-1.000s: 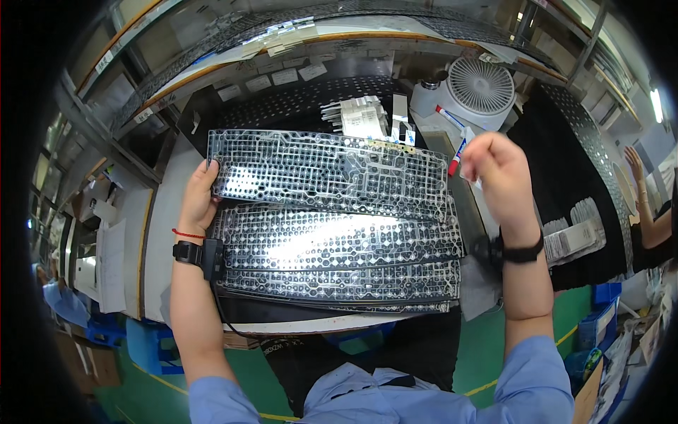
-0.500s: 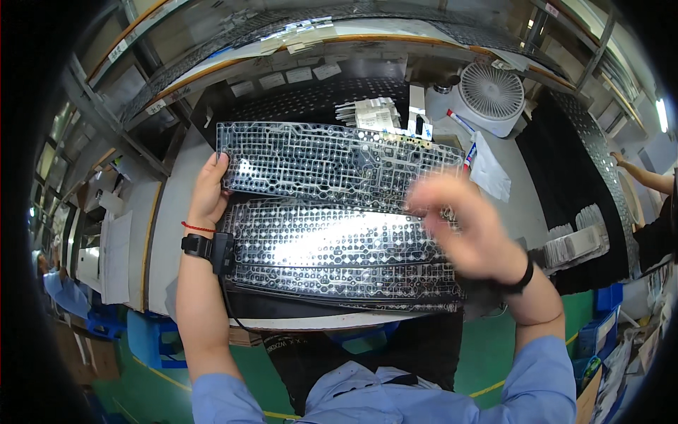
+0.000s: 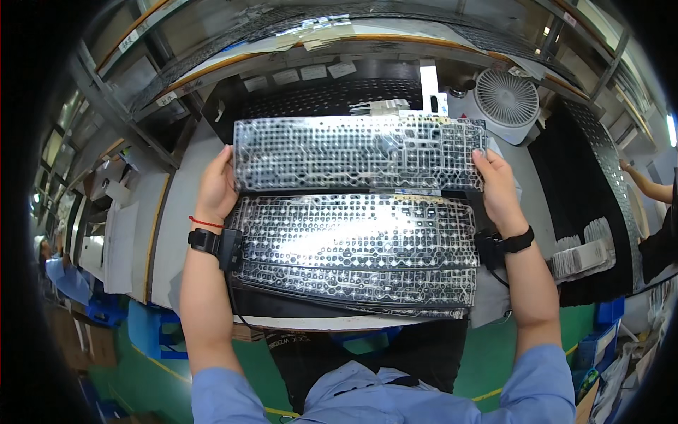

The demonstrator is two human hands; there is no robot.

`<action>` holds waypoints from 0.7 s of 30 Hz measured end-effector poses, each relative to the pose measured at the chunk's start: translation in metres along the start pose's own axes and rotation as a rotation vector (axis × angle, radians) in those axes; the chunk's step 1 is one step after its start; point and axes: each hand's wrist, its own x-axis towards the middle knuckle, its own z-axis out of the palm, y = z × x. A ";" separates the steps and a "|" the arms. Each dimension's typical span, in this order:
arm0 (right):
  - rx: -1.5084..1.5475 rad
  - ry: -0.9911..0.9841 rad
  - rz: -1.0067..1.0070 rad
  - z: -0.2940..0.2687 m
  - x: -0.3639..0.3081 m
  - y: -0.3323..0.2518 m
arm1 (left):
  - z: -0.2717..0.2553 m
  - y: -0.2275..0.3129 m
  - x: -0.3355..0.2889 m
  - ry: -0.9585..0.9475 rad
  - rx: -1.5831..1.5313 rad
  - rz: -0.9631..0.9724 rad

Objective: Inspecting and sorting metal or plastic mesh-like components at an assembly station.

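Observation:
A long, clear keyboard membrane sheet with silver traces and dark dots is held up level between my hands. My left hand grips its left end, thumb on top. At the right end my right hand pinches the edge, thumb on the face and fingers behind. Below it, nearer to me, a stack of similar membrane sheets lies on the bench, with bright glare across its middle. A white tail strip stands up past the held sheet's far edge.
A white fan stands at the back right. Pale strips lie behind the held sheet, below a shelf. White stacked pieces rest on black cloth at the right, and another person's arm shows beyond.
My right hand, blurred and off the sheet before, now holds its right end. The held sheet has levelled out and shifted slightly right and away from me.

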 end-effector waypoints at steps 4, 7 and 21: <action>-0.048 0.007 -0.013 -0.004 0.001 0.003 | 0.000 -0.003 0.000 -0.046 0.096 -0.008; -0.030 0.024 -0.036 -0.007 0.001 0.006 | 0.000 -0.007 0.000 -0.050 0.161 -0.028; -0.069 0.029 -0.016 -0.013 0.002 0.005 | -0.003 -0.004 0.003 0.129 0.192 0.042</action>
